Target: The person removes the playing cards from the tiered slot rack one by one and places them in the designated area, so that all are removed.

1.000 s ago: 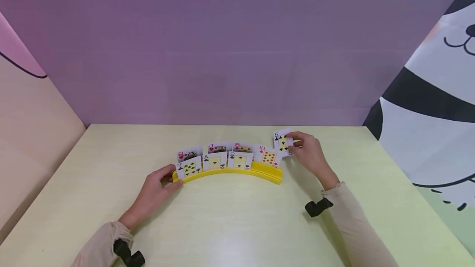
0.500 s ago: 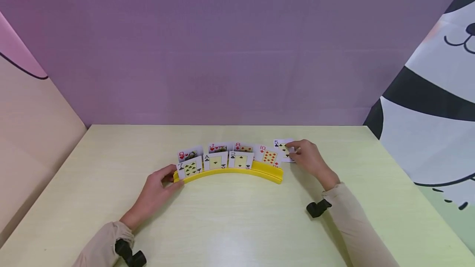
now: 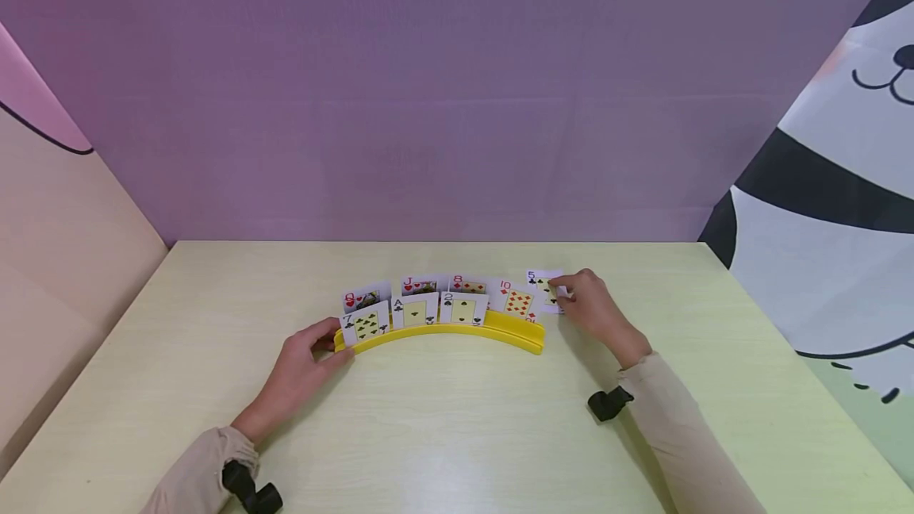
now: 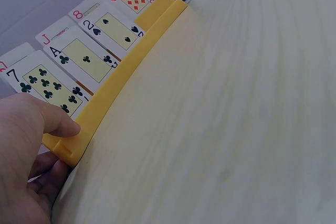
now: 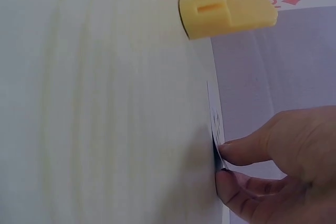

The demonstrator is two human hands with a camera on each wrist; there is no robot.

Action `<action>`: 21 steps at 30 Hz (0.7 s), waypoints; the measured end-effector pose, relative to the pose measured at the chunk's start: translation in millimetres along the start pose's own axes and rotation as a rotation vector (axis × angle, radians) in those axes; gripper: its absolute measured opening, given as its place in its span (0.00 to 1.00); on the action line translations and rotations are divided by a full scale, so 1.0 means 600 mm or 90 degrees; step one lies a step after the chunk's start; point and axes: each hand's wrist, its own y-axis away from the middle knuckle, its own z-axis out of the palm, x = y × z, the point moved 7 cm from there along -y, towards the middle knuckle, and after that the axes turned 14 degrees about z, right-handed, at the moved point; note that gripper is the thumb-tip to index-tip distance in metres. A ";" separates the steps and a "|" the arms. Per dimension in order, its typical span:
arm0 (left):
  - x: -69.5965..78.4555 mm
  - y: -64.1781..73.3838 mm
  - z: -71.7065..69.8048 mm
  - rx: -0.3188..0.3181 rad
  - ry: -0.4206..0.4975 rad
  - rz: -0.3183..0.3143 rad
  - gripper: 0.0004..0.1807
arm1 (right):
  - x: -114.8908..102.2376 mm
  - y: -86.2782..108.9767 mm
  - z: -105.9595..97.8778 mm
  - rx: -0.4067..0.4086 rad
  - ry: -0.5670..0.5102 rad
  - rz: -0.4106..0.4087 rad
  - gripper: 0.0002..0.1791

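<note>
The left hand [image 3: 296, 371] grips one end of the yellow card holder [image 3: 516, 327] on the table [image 3: 435, 419]; the right hand [image 3: 598, 306] pinches a five [image 3: 539, 287] low beside the ten of diamonds [image 3: 517, 303].

5 card [image 3: 539, 287] pt hidden by R hand [image 3: 598, 309]; J card [image 3: 421, 286] btm behind A card [image 3: 414, 311]

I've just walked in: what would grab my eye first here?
Probably the curved yellow rack in the middle, playing cards standing in it in two rows, its left end gripped by the left hand. Next, the right hand, pinching a five behind the rack's right end. Then the big black-and-white cartoon animal at far right.
</note>
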 end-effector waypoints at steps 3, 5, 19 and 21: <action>-0.001 0.000 0.000 0.001 0.000 0.001 0.21 | -0.001 0.000 0.001 -0.005 0.007 0.004 0.16; -0.001 0.000 0.000 0.001 0.001 -0.002 0.21 | -0.003 -0.001 0.002 -0.005 0.014 0.002 0.16; 0.001 0.001 -0.002 0.004 -0.001 0.000 0.21 | -0.009 0.002 0.000 0.003 0.040 0.014 0.18; 0.001 0.000 -0.002 0.005 0.001 0.003 0.21 | -0.010 0.004 -0.002 0.012 0.035 0.010 0.19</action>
